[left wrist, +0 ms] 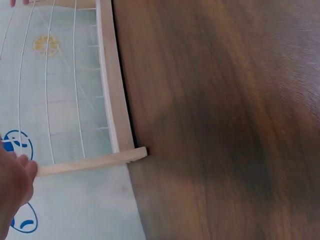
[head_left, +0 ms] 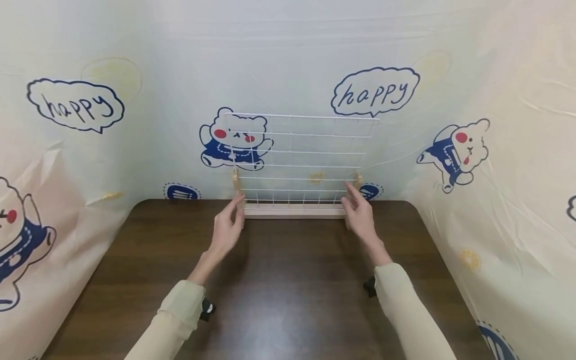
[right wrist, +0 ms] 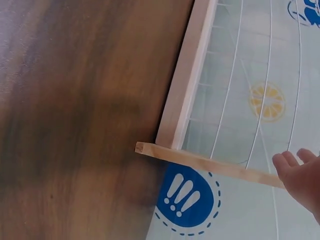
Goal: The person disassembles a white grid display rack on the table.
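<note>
A white wire grid rack (head_left: 290, 166) stands upright at the far side of the table. It has a pale wooden base bar (head_left: 294, 213) and a wooden side piece at each end. With its thumb and fingers, my left hand (head_left: 228, 227) grips the left wooden side piece (left wrist: 95, 162), low down near the base. My right hand (head_left: 361, 217) is at the right wooden side piece (right wrist: 210, 164). Its fingers are loosely bent and spread, the fingertips reaching inward over the wires, and the hand hides part of that piece.
The dark brown wooden table (head_left: 288, 280) runs from me to the rack. Behind it hangs a pale printed cloth (head_left: 297, 45) with bear drawings and "happy" bubbles, which also closes in the left and right sides. Small black straps (head_left: 207, 309) show at both sleeve cuffs.
</note>
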Tool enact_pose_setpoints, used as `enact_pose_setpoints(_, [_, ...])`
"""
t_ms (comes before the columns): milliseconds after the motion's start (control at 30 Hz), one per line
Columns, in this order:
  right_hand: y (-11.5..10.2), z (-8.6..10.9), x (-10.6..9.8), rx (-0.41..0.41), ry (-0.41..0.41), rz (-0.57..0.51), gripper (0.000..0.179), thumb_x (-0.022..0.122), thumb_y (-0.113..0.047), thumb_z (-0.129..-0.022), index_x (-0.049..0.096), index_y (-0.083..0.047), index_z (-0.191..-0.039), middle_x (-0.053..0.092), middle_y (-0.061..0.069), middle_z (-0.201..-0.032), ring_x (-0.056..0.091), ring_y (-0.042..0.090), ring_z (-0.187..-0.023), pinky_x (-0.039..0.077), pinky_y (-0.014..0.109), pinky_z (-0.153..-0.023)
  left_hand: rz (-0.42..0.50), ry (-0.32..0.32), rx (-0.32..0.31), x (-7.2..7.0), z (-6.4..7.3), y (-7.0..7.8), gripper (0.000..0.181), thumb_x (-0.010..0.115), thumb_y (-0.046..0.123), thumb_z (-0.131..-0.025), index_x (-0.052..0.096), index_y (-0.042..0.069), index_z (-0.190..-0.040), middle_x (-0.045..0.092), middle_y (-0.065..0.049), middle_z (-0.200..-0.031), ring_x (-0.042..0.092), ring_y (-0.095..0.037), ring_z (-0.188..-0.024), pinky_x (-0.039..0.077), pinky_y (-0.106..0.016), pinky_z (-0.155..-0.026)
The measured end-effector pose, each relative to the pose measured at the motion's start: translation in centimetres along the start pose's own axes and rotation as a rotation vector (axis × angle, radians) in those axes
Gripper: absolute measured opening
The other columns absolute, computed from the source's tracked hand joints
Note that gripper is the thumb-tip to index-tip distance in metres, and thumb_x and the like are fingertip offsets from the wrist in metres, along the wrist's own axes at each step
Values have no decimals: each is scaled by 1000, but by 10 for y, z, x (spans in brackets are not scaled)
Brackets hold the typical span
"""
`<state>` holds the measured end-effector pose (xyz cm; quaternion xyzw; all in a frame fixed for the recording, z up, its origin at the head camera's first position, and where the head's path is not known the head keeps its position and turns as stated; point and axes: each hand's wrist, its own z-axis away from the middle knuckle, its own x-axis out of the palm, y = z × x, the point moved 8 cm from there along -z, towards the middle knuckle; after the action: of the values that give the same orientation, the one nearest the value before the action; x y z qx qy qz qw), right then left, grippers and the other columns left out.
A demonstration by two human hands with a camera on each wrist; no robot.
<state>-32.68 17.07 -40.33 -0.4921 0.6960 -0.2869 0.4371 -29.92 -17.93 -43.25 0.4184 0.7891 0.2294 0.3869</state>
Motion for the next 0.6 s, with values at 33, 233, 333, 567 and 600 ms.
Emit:
enact_pose_setpoints(33, [-4,-1,-3,15,25,-8,45,54,2,-97,44,4,-140,46,22,-142,47,40,-126,42,51,-102,19,36,9,-1,-2,-1,32,54,-4,-95,60,-2,-127,58,-18,-131,55,-29,-120,46,-42,-98])
enact_pose_setpoints(233, [-19,-14,-23,45,180,-53,42,53,5,-96,46,8,-137,52,26,-133,52,40,-118,47,44,-97,78,170,39,-7,-21,-2,25,55,-3,-96,66,-3,-119,62,-15,-126,63,-27,-109,46,-13,-83])
enact_pose_setpoints(333, [-18,-20,-30,57,223,-84,38,53,5,-96,49,10,-134,54,28,-129,52,42,-116,48,40,-96,85,211,38,-11,-29,-3,26,56,-5,-94,67,-2,-117,61,-13,-127,65,-28,-104,45,-7,-69])
enact_pose_setpoints(567, [-9,-32,-43,106,271,-165,34,53,2,-97,50,12,-129,54,29,-127,51,40,-117,44,40,-98,171,267,-21,-30,-47,17,23,56,-8,-93,64,-11,-114,62,-24,-120,61,-37,-110,53,-45,-86])
enact_pose_setpoints(600, [-9,-34,-45,116,278,-163,34,53,2,-97,50,12,-130,54,29,-127,51,39,-116,43,38,-98,179,269,-41,-32,-49,20,23,55,-8,-93,64,-12,-114,62,-26,-119,61,-38,-110,52,-47,-88])
